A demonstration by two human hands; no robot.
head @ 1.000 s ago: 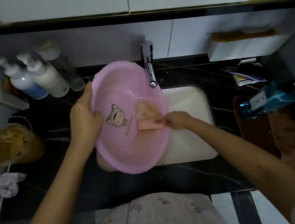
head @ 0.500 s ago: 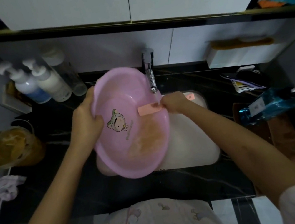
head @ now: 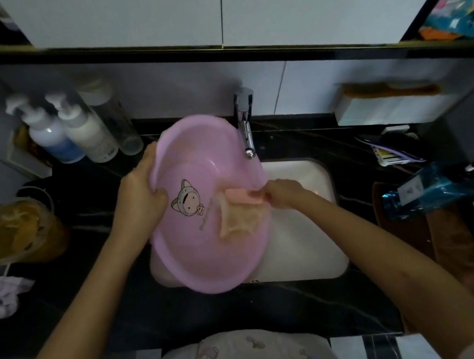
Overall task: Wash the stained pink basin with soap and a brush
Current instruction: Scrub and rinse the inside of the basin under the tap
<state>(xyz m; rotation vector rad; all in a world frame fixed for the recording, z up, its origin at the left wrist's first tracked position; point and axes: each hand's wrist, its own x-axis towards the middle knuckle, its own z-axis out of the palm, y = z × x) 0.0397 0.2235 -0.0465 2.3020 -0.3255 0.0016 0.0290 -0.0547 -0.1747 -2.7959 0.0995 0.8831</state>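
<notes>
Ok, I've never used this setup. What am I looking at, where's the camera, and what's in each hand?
No robot: these are a person's two bare hands, seen from one camera worn on their head, looking down. The left hand has its grip on the rim of the tilted pink basin over the white sink, beside the faucet. The right hand holds a pink brush against an orange stain inside it. Pump bottles stand on the black counter, back left.
</notes>
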